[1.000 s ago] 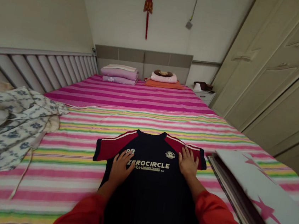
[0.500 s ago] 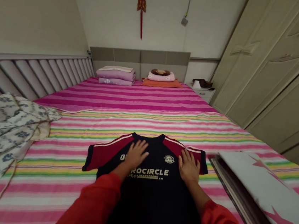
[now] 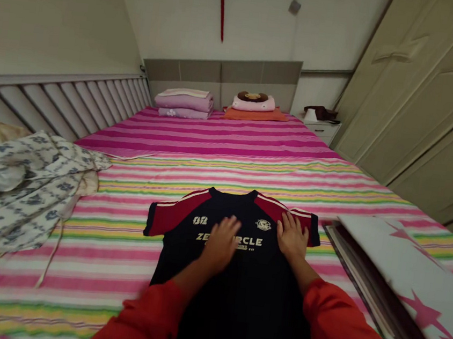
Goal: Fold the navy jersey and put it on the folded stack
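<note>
A dark navy T-shirt [image 3: 238,289] with red sleeves and pale chest lettering lies flat, face up, on the striped bed sheet [image 3: 121,250]. My left hand [image 3: 221,244] rests flat on the middle of its chest, fingers spread, covering part of the lettering. My right hand [image 3: 292,237] lies flat on the shirt near its right shoulder, fingers stretched out. Both arms wear red sleeves. Neither hand holds anything.
A crumpled blue-flowered cloth [image 3: 15,179] lies at the bed's left. A white cover with pink stars [image 3: 405,274] over dark folded items sits at the right. Folded purple bedding [image 3: 184,103] and a pillow stack [image 3: 255,105] are at the headboard. Wardrobe doors [image 3: 429,93] stand right.
My left hand slid from the shirt's left chest up toward the collar, then to the centre over the lettering. My right hand stayed near the right shoulder.
</note>
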Demonstrator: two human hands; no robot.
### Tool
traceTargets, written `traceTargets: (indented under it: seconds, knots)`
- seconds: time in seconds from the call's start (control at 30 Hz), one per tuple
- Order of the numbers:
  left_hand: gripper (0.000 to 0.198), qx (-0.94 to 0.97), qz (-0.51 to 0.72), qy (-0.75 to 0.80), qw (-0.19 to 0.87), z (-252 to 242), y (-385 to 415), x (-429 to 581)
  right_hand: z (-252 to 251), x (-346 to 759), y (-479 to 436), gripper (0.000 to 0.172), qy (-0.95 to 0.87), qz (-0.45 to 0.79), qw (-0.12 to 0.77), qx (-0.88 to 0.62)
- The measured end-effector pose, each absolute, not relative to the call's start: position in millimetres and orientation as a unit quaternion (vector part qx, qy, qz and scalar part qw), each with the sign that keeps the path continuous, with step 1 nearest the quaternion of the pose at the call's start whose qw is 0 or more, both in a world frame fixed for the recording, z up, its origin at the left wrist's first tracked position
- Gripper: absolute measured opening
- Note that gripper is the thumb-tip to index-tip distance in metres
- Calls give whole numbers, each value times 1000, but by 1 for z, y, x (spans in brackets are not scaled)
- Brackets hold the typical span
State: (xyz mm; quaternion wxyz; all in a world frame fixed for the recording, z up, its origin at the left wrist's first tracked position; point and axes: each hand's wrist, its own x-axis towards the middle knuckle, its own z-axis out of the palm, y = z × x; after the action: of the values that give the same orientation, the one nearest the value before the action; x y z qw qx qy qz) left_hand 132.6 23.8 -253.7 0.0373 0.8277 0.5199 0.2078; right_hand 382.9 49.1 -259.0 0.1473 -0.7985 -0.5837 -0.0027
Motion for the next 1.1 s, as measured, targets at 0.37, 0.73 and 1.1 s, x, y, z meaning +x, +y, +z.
traceTargets:
  seconds: [0.37,0.73,1.1]
  knots:
    - [49,675,138,724,-26,-261,8,-34,-246,386,51,51,-586,49,139,-797]
    - [48,764,181,620,-11,-267,-31,91,-245,243,-18,50,-803,111,180,-557]
    - [52,652,211,728,21,-270,-59,-18,-246,416,-45,45,-576,137,228,-773]
